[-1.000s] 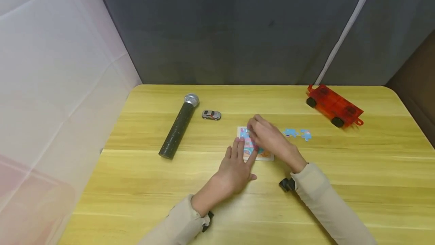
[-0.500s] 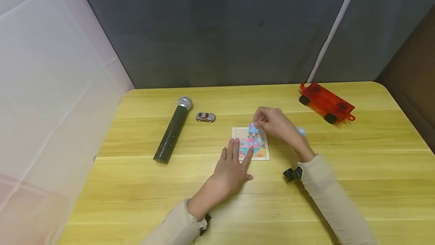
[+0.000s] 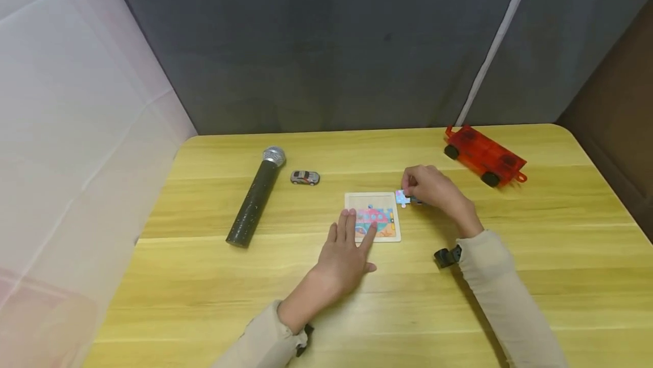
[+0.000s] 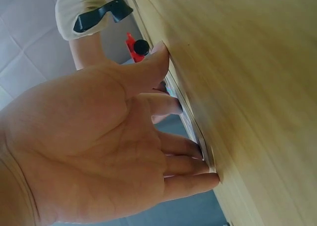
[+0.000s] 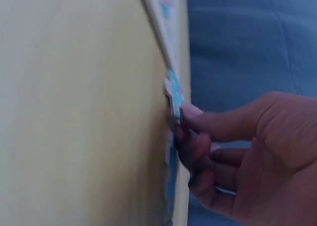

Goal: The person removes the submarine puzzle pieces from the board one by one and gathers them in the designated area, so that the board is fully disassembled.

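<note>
A small square wooden puzzle tray [image 3: 357,201] lies flat on the table, with a pink and teal picture in its lower part and bare wood along its upper part. My left hand [image 3: 340,266] rests its extended fingertips on the tray's lower left; the left wrist view shows the spread hand [image 4: 109,146] with fingers at the tray edge. Just off the tray's upper right side, my right hand [image 3: 433,187] pinches a light blue puzzle piece [image 3: 402,198] between thumb and fingers. In the right wrist view that piece [image 5: 175,92] is close to the tabletop.
Other blue bits beside the right fingers are mostly hidden. A dark microphone [image 3: 253,203] with a silver head lies left, and a small grey toy car [image 3: 305,177] stands near it. A red toy wagon [image 3: 484,155] stands at the back right.
My right hand has lifted the puzzle piece from the tray's upper part and carried it right, beyond the tray's edge. The left hand has stayed on the tray. The head view has shifted slightly.
</note>
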Available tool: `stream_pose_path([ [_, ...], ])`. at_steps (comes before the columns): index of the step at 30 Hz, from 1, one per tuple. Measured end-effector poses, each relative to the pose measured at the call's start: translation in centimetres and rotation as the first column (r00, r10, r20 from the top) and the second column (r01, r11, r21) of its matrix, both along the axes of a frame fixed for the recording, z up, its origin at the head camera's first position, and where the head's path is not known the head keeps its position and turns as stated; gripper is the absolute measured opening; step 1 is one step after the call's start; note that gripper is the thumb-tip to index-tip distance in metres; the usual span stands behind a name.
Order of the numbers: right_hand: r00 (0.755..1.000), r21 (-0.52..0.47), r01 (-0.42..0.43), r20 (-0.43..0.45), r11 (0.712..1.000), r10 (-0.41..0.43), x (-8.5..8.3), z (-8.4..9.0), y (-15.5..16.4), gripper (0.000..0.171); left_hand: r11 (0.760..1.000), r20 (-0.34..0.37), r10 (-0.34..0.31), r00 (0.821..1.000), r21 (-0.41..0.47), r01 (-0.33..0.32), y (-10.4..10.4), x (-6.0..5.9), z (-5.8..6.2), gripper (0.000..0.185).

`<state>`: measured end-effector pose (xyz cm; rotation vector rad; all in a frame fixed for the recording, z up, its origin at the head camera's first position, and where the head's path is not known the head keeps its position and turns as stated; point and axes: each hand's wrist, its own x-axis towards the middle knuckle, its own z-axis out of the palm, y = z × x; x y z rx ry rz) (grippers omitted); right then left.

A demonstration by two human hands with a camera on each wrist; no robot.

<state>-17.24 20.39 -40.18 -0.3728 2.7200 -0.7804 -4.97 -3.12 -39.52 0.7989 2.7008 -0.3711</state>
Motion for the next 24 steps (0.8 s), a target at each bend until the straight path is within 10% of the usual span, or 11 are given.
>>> stream_pose_path([
  [8, 0.985, 0.144, 0.062, -0.167, 0.988, -0.038, 1.1, -0.5, -1.5, 0.009, 1.0, 0.003, 0.0, 1.0, -0.002, 0.0, -0.1, 0.1, 0.0, 0.076],
  [17, 0.955, 0.03, -0.263, -0.136, 0.964, 0.265, 3.8, 0.6, -2.5, 0.02, 1.0, 0.012, 0.012, 1.0, -0.009, -0.012, -0.4, -0.1, 0.2, 0.075],
  [24, 0.969, 0.097, -0.174, -0.16, 0.98, 0.188, 5.3, -0.2, -3.3, 0.025, 0.999, 0.03, 0.011, 0.999, 0.043, -0.013, -0.2, 0.1, 0.2, 0.076],
])
